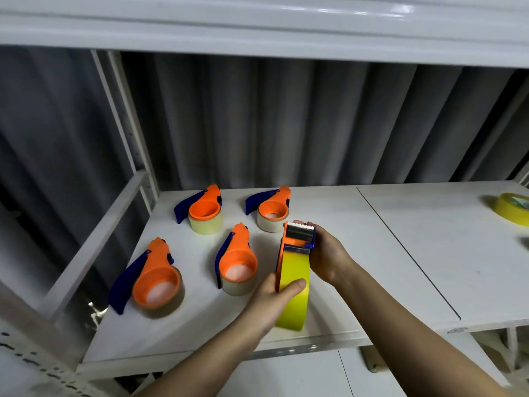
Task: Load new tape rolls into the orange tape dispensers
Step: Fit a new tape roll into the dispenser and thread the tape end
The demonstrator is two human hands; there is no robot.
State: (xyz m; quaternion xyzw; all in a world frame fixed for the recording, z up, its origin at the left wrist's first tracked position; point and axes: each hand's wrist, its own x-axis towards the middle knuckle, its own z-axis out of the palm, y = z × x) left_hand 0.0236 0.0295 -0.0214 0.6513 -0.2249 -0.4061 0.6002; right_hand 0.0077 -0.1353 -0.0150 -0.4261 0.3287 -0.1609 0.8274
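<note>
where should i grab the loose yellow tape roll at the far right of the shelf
Grip the loose yellow tape roll across its outer rim from above. It lies flat on the white shelf board with its hole facing up, so the curved sides are open. It is closest to the right hand, which now holds the orange dispenser.

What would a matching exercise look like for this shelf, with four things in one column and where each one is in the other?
Things
1. yellow tape roll
2. loose yellow roll
3. left hand
4. right hand

Places
A. far right of the shelf
B. gripping the dispenser at its cutter end
C. mounted in the held dispenser
D. gripping the mounted roll, thumb across it

Pairs: 1-C, 2-A, 3-D, 4-B
</note>
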